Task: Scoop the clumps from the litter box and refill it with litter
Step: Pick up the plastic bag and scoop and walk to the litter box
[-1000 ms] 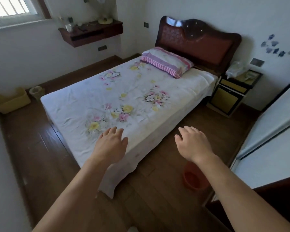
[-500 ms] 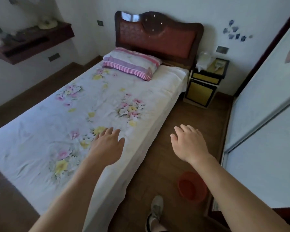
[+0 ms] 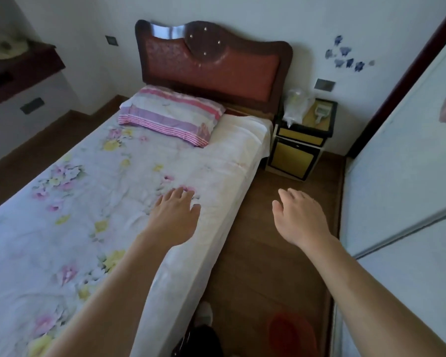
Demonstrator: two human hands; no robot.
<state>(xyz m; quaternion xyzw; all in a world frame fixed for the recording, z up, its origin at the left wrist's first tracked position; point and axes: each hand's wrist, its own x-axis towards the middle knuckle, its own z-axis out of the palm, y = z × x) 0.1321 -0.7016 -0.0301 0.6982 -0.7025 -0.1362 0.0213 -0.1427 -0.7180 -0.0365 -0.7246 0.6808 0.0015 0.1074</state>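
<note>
A pale litter scoop (image 3: 321, 112) lies on the yellow-and-black nightstand (image 3: 298, 148) at the head of the bed, beside a clear plastic bag (image 3: 295, 106). No litter box is in view. My left hand (image 3: 174, 215) hovers over the bed's right edge, fingers apart and empty. My right hand (image 3: 300, 215) is held out above the wooden floor in the aisle, also empty with fingers spread. Both hands are well short of the nightstand.
A bed with a floral sheet (image 3: 88, 202) and striped pillow (image 3: 170, 114) fills the left. A white sliding wardrobe door (image 3: 410, 163) borders the narrow floor aisle on the right. A red basin (image 3: 291, 333) sits on the floor near my foot (image 3: 204, 314).
The view has advanced along the aisle toward the nightstand; the bed has slid left and the red basin has dropped to the bottom edge. Both hands stay empty and spread.
</note>
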